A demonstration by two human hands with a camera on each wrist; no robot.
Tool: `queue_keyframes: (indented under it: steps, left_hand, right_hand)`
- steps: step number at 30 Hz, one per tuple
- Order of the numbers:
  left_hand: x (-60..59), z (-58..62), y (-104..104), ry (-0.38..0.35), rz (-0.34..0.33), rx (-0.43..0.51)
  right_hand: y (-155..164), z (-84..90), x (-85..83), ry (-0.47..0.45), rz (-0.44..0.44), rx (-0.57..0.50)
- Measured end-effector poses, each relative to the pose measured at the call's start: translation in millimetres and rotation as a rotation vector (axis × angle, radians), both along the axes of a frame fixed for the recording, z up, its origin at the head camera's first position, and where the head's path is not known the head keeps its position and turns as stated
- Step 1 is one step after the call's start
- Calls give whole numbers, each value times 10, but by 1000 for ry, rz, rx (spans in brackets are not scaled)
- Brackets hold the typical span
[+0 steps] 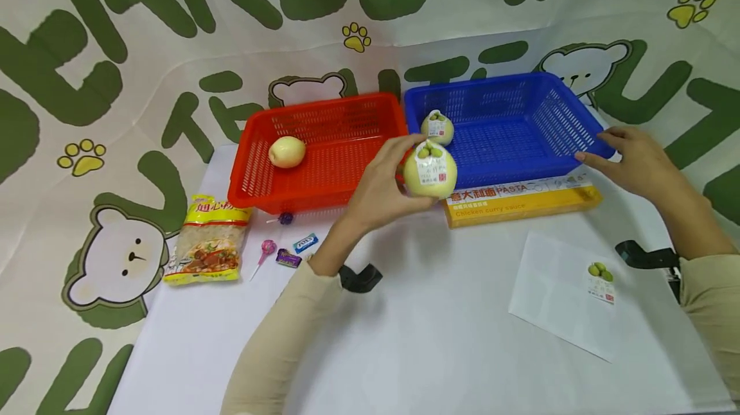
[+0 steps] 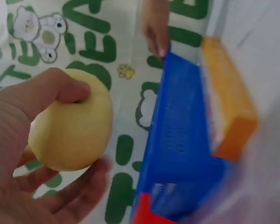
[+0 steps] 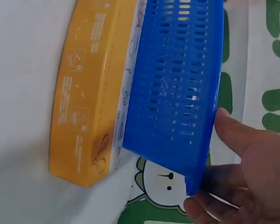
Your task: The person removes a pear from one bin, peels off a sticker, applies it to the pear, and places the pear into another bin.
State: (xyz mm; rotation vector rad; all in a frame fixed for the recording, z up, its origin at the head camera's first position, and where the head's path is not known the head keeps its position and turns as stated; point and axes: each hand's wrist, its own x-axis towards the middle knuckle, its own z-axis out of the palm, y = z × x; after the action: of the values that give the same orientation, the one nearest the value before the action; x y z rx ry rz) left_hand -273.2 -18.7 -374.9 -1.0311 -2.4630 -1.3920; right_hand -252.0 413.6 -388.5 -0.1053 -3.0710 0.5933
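Note:
My left hand [image 1: 386, 185] grips a pale yellow pear [image 1: 430, 178] with a white label picturing green fruit. It holds the pear above the near left corner of the blue basket [image 1: 491, 171]; in the left wrist view the pear's plain side [image 2: 74, 126] shows, thumb on top. My right hand [image 1: 638, 161] holds the blue basket's near right corner, thumb on the rim [image 3: 213, 107] and fingers curled below it. Another labelled pear [image 1: 437, 127] lies inside the blue basket at its left end. An unlabelled pear [image 1: 287, 152] lies in the red basket [image 1: 324, 200].
A yellow pasta box [image 1: 523, 204] lies along the blue basket's front. On the left are a yellow food bag [image 1: 209, 241], a pink lollipop [image 1: 268, 248], a dark lollipop [image 1: 286, 218] and wrapped candies [image 1: 305, 243]. White paper [image 1: 555, 299] bears a fruit sticker [image 1: 601, 281] at right.

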Motion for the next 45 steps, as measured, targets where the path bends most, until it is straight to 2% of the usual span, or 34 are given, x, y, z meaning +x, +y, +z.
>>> queue_keyframes:
  steps: [2,6,9,12,14,17,21,26,31,34,37,40,42,45]
  left_hand:
    - [-230,106,162,-13,35,-30]
    - [-722,215,574,-99,77,-120]
    - [-1036,256,881,-74,55,-255]
    - [-1254,297,1133,11,9,-446]
    - [-1371,309,1267,52,-24,-534]
    - [-1541,290,1437,29,-23,-578]
    - [-1711,211,1575,-34,68,-628]
    - [-1806,53,1651,-36,183,-799]
    - [-1839,-138,1652,-62,192,-894]
    - [-1830,-178,1553,-59,189,-949]
    - [-1825,-101,1463,-31,171,-971]
    - [-1765,86,1380,5,134,-901]
    - [-1677,229,1304,42,117,-832]
    - [-1447,369,971,111,131,-716]
  right_hand:
    - [10,-29,2,-11,-14,-13]
    - [25,-31,13,-13,-38,-18]
    - [33,-18,9,-3,-42,-10]
    - [21,-14,3,5,-31,-14]
    - [9,-10,8,6,-28,-19]
    - [10,-6,23,14,-33,-26]
    - [3,-14,36,11,-41,-29]
    - [-29,-45,17,-2,-50,-26]
    - [-37,-72,-11,13,-64,-36]
    - [-87,-98,-28,11,-58,-45]
    - [-117,-111,-38,10,-69,-46]
    - [-94,-100,-22,8,-99,-45]
    - [-53,-81,5,10,-127,-36]
    - [-61,-108,6,15,-148,-26]
